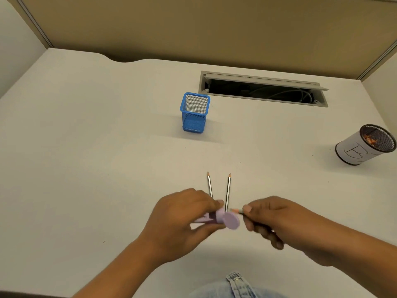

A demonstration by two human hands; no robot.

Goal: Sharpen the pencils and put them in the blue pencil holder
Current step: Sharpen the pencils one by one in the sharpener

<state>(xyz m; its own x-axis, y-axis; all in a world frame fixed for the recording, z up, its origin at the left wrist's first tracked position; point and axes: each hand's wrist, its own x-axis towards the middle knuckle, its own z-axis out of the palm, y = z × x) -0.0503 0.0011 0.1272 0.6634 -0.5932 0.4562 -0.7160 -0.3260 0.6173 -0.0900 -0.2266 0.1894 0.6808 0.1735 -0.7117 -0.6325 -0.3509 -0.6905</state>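
Observation:
My left hand grips a lilac pencil sharpener low over the white desk. My right hand pinches a pencil whose tip points left, just beside the sharpener's top edge; most of its shaft is hidden in the fist. Two more grey pencils lie on the desk just beyond my hands, tips pointing away, their near ends hidden behind the left hand. The blue mesh pencil holder stands upright farther back, with nothing visible inside.
A black mesh cup wrapped in white paper stands at the right edge, with shavings inside. An open cable slot is cut into the desk behind the holder. Beige partition walls close off the back and sides.

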